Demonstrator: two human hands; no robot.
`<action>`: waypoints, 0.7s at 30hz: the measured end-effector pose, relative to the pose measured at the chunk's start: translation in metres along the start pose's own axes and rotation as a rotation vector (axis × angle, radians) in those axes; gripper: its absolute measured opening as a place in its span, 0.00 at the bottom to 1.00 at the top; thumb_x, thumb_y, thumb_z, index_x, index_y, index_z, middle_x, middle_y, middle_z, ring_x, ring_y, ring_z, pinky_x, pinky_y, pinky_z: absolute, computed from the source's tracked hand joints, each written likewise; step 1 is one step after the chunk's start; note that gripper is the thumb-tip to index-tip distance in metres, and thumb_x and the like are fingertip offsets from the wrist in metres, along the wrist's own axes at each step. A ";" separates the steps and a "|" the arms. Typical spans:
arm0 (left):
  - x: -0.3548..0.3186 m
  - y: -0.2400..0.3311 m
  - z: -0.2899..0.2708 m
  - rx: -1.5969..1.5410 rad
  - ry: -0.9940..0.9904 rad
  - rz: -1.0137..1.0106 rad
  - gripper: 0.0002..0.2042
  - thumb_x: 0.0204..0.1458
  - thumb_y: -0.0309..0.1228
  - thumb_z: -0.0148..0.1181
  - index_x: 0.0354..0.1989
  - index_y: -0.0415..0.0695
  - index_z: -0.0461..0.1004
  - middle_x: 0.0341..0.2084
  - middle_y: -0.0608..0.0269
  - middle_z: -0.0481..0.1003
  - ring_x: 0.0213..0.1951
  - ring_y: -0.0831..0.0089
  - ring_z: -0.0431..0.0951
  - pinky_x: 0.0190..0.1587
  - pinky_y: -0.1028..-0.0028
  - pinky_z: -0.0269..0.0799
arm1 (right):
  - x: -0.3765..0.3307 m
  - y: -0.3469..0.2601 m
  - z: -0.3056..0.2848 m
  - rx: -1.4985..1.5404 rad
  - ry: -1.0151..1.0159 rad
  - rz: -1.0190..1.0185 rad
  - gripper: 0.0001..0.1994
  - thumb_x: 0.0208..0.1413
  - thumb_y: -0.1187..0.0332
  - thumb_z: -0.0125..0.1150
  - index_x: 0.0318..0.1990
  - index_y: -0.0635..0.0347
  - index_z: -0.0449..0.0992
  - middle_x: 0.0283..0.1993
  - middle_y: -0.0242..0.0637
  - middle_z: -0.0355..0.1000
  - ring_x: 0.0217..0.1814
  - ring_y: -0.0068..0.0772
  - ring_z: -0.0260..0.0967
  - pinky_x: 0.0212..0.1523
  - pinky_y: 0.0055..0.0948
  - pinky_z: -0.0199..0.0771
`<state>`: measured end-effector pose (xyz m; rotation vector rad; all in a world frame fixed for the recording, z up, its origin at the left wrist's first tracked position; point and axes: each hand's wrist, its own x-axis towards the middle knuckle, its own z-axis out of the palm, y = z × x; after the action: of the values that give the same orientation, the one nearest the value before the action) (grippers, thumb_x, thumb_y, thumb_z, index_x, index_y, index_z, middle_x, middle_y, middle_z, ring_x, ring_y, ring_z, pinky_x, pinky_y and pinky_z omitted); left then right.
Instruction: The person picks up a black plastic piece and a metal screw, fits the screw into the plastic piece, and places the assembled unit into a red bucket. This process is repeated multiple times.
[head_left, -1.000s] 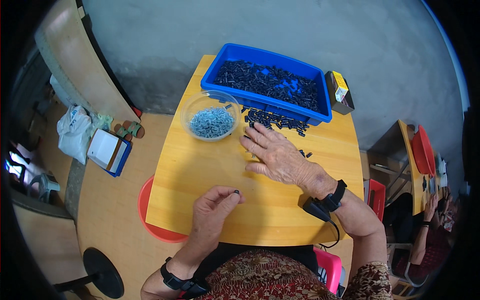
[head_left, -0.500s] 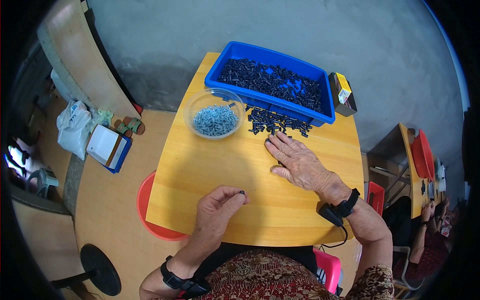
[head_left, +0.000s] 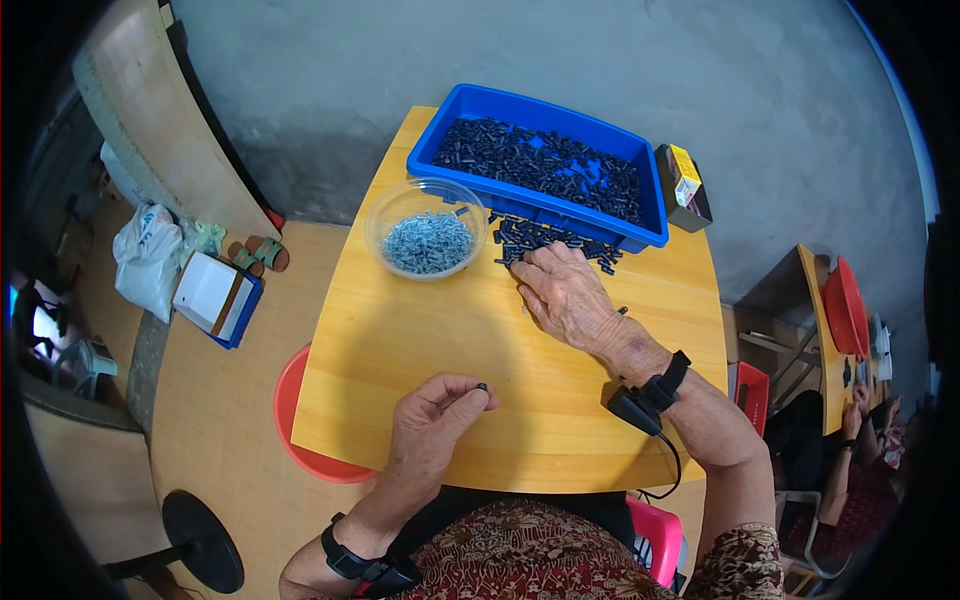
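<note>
- since the earlier frames, right hand [head_left: 568, 297] has travelled back up the yellow wooden tabletop [head_left: 420, 330]; it pulled toward the body, then returned to the loose pile of small black cylindrical parts [head_left: 548, 240] beside the tray.
- right hand now lies flat, palm down, fingers spread and extended; fingertips touch the near edge of the loose pile. nothing gripped.
- left hand [head_left: 432, 418] has stayed near the front edge of the table, same spot throughout.
- left hand is loosely curled, thumb and forefinger pinching one small black part [head_left: 482, 387] at the tips.
- blue rectangular plastic tray [head_left: 652, 215] sits at the far edge of the table, filled with more of the black parts.
- clear round plastic bowl [head_left: 385, 210] stands just left of the loose pile, holding small silver-grey metal pieces [head_left: 428, 243]; well apart from both hands.
- small dark box with yellow top [head_left: 684, 185] rests just beside the tray's right end.
- black wrist-worn device with cable [head_left: 645, 398] on the right wrist; black band [head_left: 362, 566] on the left wrist.
- red round stool [head_left: 305, 455] shows under the table's left front corner.
</note>
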<state>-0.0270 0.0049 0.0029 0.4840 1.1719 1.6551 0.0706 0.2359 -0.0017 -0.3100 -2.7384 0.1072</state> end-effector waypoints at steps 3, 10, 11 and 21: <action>0.000 0.000 -0.001 -0.004 0.001 -0.007 0.06 0.57 0.26 0.57 0.39 0.37 0.76 0.34 0.62 0.78 0.39 0.73 0.78 0.48 0.75 0.72 | 0.001 0.000 0.004 -0.011 0.038 0.002 0.10 0.52 0.72 0.58 0.42 0.63 0.75 0.37 0.39 0.67 0.43 0.42 0.63 0.44 0.39 0.64; 0.000 -0.002 -0.001 -0.005 -0.013 -0.011 0.05 0.57 0.25 0.57 0.39 0.38 0.75 0.34 0.62 0.78 0.39 0.74 0.78 0.49 0.74 0.72 | 0.009 0.005 0.004 0.047 0.079 0.041 0.09 0.49 0.73 0.60 0.40 0.61 0.76 0.35 0.38 0.68 0.41 0.41 0.63 0.42 0.38 0.64; 0.000 -0.002 -0.001 -0.010 -0.015 -0.013 0.05 0.57 0.25 0.57 0.39 0.38 0.75 0.33 0.62 0.78 0.39 0.74 0.78 0.49 0.74 0.72 | 0.011 0.005 0.006 0.029 0.057 0.049 0.09 0.49 0.73 0.61 0.40 0.61 0.77 0.36 0.38 0.68 0.41 0.42 0.64 0.42 0.38 0.65; 0.001 -0.002 -0.001 0.001 -0.009 -0.003 0.05 0.57 0.26 0.58 0.39 0.38 0.76 0.33 0.62 0.78 0.39 0.74 0.78 0.48 0.75 0.72 | 0.017 0.003 0.008 -0.039 0.043 -0.014 0.06 0.46 0.73 0.61 0.34 0.60 0.78 0.33 0.36 0.65 0.40 0.41 0.62 0.41 0.39 0.64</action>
<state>-0.0269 0.0053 0.0008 0.4894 1.1668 1.6482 0.0526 0.2423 -0.0032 -0.3009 -2.7019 0.0435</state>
